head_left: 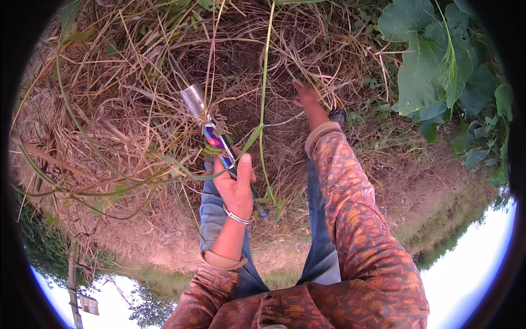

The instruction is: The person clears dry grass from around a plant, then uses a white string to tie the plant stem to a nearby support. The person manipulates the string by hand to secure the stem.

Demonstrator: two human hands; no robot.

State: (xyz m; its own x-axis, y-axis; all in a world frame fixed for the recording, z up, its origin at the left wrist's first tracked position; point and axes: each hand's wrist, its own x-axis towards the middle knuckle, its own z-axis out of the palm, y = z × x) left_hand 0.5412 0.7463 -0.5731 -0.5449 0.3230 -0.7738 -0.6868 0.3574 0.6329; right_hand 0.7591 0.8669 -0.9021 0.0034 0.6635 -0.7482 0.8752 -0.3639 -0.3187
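My left hand (235, 181), with a metal bangle at the wrist, is closed around the lower end of a long tool (218, 142). The tool has a colourful wrapped body and a shiny metal sleeve (193, 99) with a narrow dark tip pointing up and left into dry grass; its exact kind is unclear. My right hand (307, 96) reaches down among dry stalks (328, 88) near my shoe, fingers spread. Whether it grips any stalks cannot be told. A green vine stem (264, 90) hangs between my hands.
Tangled dry grass and vines (102, 98) cover the left side. Large green leaves (427, 70) hang at the upper right. My jeans-clad legs (320, 246) stand apart below. A pole (73, 279) with a box rises at the lower left.
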